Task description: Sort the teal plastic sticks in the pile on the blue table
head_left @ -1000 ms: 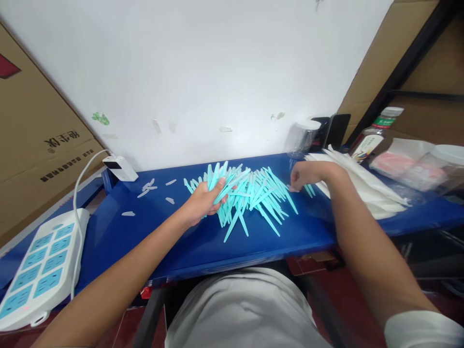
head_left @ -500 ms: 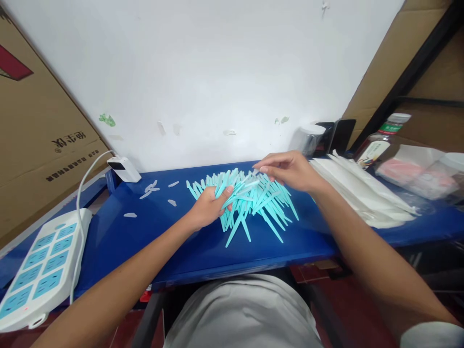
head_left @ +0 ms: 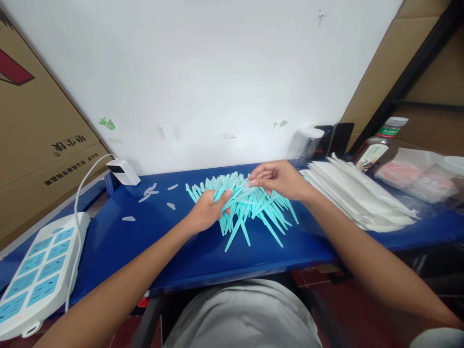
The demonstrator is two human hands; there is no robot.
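Note:
A heap of slim turquoise eyebrow razors (head_left: 270, 217) with pale translucent covers at their far ends lies fanned out on the blue table (head_left: 174, 256). Over the heap's left side, my left hand (head_left: 207, 211) is closed round a bunch of these razors (head_left: 237, 194), thumb on top. My right hand (head_left: 281, 180) is above the back of the heap, with thumb and forefinger pinched on a translucent cover (head_left: 247, 184) at the tip of the bunch. Whether that cover is still on its razor, I cannot tell. Several loose translucent covers (head_left: 171, 206) lie to the left.
At the left are a power strip (head_left: 39, 270), a white charger (head_left: 123, 172) with a cable, and a cardboard box (head_left: 39, 121). White flat packets (head_left: 357, 193), a clear jar (head_left: 308, 142), a bottle (head_left: 379, 145) and bagged pink items (head_left: 402, 166) stand at the right. A white wall closes the back.
My right hand has moved slightly left and down, closer to the tips of the bunch. My left hand keeps its hold on the razors. The camera view has shifted a little.

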